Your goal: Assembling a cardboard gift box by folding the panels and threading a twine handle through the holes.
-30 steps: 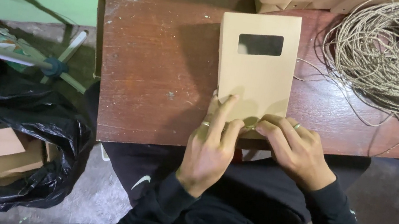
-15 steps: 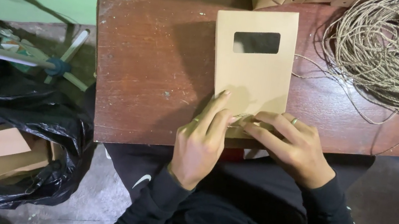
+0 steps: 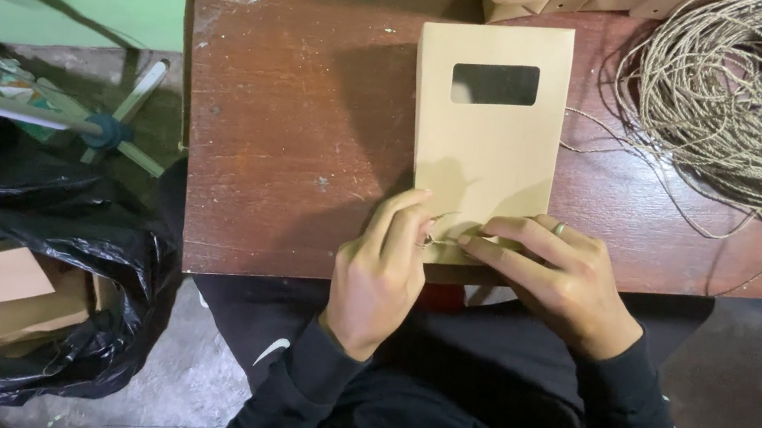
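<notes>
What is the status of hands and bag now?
Left hand and right hand press the paper bag bottom edge. Bag flat on table. Nothing blocking.

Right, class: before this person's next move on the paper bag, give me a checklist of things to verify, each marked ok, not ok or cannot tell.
1. Paper bag lies flat on the table: ok.
2. Left hand presses its near edge: ok.
3. Right hand fingers rest on the same edge: ok.
4. Window cut-out uncovered, at the far end: ok.
5. Twine coil lies apart from the bag: ok.
6. Near-edge fold neat: cannot tell, the hands hide it.
</notes>
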